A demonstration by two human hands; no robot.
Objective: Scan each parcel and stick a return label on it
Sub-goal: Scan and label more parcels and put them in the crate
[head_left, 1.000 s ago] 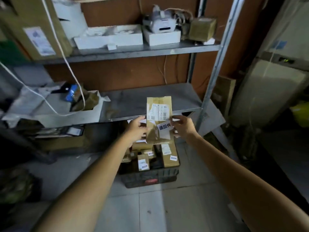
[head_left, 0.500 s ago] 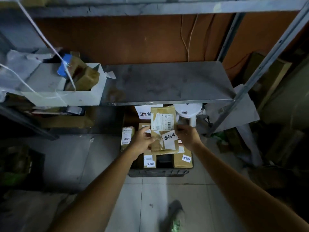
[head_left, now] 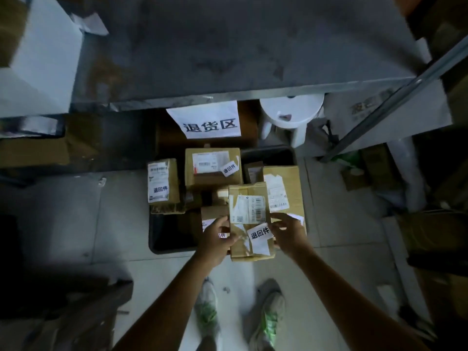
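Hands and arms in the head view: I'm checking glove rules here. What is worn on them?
Nothing that shows. The left hand and right hand are bare: no gloves, rings or wristbands. The left forearm and right forearm carry no sleeve within the frame. Dim light could hide small items.

The pale tiled floor (head_left: pixel 342 224) carries what looks like a dark plastic crate (head_left: pixel 162 239) of brown parcels (head_left: pixel 212 168), a white stool (head_left: pixel 291 115) just behind it under the grey metal shelf (head_left: pixel 228 46), and the person's two shoes (head_left: pixel 268 315), while a white box (head_left: pixel 38 67) sits on the shelf's left end.
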